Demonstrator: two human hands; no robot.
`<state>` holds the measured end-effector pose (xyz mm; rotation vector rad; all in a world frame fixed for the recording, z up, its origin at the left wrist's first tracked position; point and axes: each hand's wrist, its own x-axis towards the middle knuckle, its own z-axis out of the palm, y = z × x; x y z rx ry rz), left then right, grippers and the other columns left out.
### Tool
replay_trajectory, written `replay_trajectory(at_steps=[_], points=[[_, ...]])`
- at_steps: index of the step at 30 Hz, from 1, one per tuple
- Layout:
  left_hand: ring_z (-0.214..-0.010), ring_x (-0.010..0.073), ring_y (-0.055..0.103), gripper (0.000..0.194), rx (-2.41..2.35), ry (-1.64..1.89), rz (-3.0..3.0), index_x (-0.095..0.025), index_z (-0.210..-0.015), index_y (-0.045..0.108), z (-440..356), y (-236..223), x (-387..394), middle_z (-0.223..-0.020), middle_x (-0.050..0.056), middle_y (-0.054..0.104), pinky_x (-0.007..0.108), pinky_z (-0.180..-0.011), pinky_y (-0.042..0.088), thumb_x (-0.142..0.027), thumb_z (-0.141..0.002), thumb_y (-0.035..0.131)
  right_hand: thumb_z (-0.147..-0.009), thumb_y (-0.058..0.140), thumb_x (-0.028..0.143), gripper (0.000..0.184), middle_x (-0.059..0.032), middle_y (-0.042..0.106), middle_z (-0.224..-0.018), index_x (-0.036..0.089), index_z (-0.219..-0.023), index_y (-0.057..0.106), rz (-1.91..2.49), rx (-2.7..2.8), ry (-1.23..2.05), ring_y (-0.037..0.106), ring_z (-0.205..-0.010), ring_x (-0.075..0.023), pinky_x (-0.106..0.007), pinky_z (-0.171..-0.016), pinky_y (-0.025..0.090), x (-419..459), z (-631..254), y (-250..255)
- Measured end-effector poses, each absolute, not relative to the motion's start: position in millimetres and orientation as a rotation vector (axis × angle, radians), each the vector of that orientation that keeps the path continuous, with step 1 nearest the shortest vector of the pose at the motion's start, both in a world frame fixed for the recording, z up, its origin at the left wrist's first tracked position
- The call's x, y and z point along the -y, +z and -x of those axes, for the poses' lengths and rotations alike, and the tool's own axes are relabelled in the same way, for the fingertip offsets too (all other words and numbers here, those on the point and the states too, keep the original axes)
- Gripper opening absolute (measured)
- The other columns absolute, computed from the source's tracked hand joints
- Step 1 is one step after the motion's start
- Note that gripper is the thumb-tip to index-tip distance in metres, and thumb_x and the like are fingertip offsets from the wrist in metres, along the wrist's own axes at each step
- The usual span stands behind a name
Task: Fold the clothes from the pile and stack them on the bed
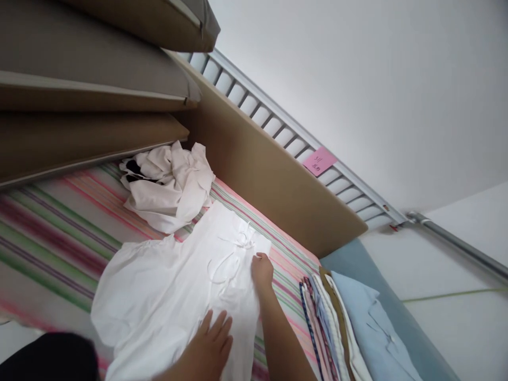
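A white blouse (190,286) with a puffed sleeve and thin front ties (243,239) lies spread over a striped sheet (47,238). Its lower part runs out of the bottom of the view. My left hand (212,338) rests flat on the fabric, fingers apart. At the blouse's right edge, near the ties, my right hand (262,271) has its fingers curled on the cloth. Just beyond the blouse is a crumpled heap of off-white clothing (170,182) with a black patch in it.
Folded clothes (325,323) stand in a row at the lower right, beside a folded light blue shirt (377,323). A tan board (270,174) leans along a slatted rail (262,114) bearing a pink note (319,160). Thick grey-brown cushions (87,58) are stacked at upper left.
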<state>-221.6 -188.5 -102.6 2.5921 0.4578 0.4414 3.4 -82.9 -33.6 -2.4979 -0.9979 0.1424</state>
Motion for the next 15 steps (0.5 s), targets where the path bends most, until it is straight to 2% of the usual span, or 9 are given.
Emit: replay_trajectory(at_steps=[2, 4, 11, 15], points=[[-0.128, 0.0351, 0.04, 0.042, -0.451, 0.473, -2.63, -0.017, -0.126, 0.055, 220, -105, 185, -0.138, 0.016, 0.043, 0.055, -0.101, 0.037, -0.03, -0.087, 0.052, -0.08, 0.047, 0.034, 0.04, -0.0188, 0.065, -0.103, 0.01, -0.11, 0.056, 2.622, 0.978, 0.097, 0.062, -0.097, -0.0285, -0.037, -0.078, 0.046, 70, -5, -41], [-0.124, 0.0318, 0.046, 0.037, -0.435, 0.547, -2.667, -0.021, -0.125, 0.057, 220, -110, 182, -0.135, 0.013, 0.047, 0.05, -0.098, 0.041, -0.022, -0.089, 0.047, -0.081, 0.045, 0.035, 0.04, -0.0216, 0.063, -0.105, 0.009, -0.11, 0.054, 2.719, 0.957, 0.072, 0.061, -0.098, -0.0307, -0.039, -0.077, 0.045, 61, -6, -47], [-0.119, 0.027, 0.052, 0.038, -0.363, 0.737, -2.795, -0.024, -0.128, 0.051, 219, -130, 179, -0.132, 0.009, 0.052, 0.042, -0.093, 0.047, -0.022, -0.091, 0.047, -0.082, 0.041, 0.024, 0.027, -0.0172, 0.066, -0.097, 0.013, -0.099, 0.059, 2.822, 0.982, 0.037, 0.064, -0.09, -0.0285, -0.036, -0.072, 0.044, 48, -18, -48], [-0.115, 0.0256, 0.056, 0.032, -0.367, 0.82, -2.869, -0.021, -0.122, 0.055, 219, -128, 178, -0.129, 0.008, 0.056, 0.038, -0.089, 0.049, -0.022, -0.091, 0.047, -0.084, 0.038, 0.027, 0.027, -0.0131, 0.068, -0.089, 0.016, -0.088, 0.062, 2.771, 0.983, -0.025, 0.064, -0.084, -0.0242, -0.031, -0.069, 0.044, 54, -27, -38]])
